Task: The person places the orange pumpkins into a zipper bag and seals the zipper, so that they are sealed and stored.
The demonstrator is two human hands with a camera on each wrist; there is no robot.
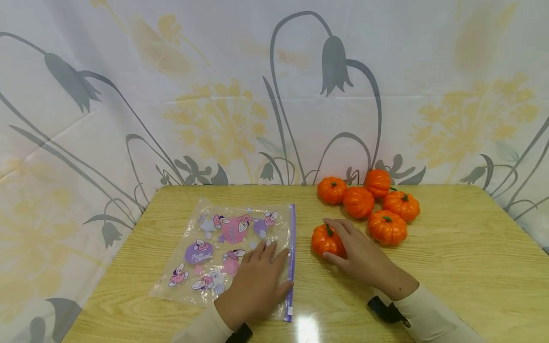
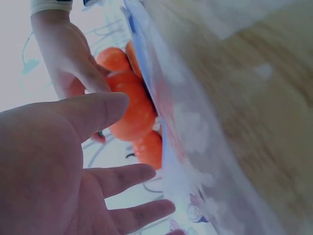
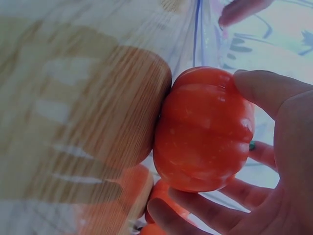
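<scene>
My right hand [image 1: 362, 255] holds a small orange pumpkin [image 1: 325, 242] with a green stem, thumb on one side and fingers on the other. In the right wrist view that pumpkin [image 3: 205, 127] sits on the tabletop, the thumb against its side and fingers curved behind it. My left hand [image 1: 259, 281] lies over a clear zip bag [image 1: 182, 247] printed with pink and purple cartoon figures, its fingers spread and relaxed. In the left wrist view the left hand [image 2: 93, 161] has nothing in it. The bag lies flat, its purple zip edge [image 1: 293, 238] facing the pumpkins.
Several more orange pumpkins [image 1: 387, 227] form a loose cluster at the back right of the wooden table [image 1: 467, 267]. A white cloth [image 1: 240, 57] with grey and yellow flowers hangs behind the table's far edge.
</scene>
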